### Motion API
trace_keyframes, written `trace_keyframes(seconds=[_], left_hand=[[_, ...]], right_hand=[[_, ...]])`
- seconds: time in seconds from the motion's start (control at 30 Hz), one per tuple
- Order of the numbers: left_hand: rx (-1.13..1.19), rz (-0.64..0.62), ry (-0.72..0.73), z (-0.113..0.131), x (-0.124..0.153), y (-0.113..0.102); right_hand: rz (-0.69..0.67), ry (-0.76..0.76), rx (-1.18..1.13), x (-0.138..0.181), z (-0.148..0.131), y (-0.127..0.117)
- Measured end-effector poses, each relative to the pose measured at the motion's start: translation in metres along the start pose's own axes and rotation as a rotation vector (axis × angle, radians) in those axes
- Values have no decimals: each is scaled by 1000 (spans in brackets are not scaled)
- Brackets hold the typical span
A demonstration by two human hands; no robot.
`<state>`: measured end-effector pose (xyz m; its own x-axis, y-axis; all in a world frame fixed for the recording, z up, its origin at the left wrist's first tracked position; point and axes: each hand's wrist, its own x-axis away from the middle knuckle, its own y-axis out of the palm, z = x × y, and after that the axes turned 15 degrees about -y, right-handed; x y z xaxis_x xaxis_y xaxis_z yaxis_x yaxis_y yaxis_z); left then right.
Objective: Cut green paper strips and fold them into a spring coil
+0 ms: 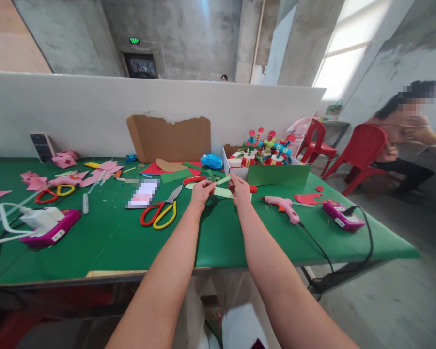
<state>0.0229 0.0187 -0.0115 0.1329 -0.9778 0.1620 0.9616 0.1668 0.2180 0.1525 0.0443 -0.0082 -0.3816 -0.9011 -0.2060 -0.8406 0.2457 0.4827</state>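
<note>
Between my two hands a narrow light green paper strip [223, 181] is stretched above the table. My left hand [202, 192] pinches its left end, and my right hand [240, 189] pinches the right end. Under the hands lies a wider pale green paper piece [222, 193]. Just behind my left hand is a red-handled tool [194, 180], partly covered. Scissors [163, 208] with one red and one yellow handle lie open to the left. On the right, a pink glue gun [281, 206] rests on the table.
A box [279, 175] of colourful paper figures stands behind my right hand. Purple power strips [343, 216] sit at both sides, with cords. A phone [143, 194], a blue tape dispenser [211, 161] and paper scraps lie around. A white partition [94, 114] borders the back; a person sits at right.
</note>
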Motion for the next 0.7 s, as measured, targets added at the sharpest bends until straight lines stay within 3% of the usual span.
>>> trace_keyframes(seconds=[0.13,0.27,0.43,0.7], left_hand=[[47,16,-15,0,0,-1],[72,11,-23,0,0,-1],[62,3,-20,0,-1,-1],[140,22,-48,0,-1,-2]], right_hand=[[24,59,-21,1,-2,2],[-176,222,-30,12,-4,11],[-397,142,46,24,-3,14],[-296,105,47,19,1,12]])
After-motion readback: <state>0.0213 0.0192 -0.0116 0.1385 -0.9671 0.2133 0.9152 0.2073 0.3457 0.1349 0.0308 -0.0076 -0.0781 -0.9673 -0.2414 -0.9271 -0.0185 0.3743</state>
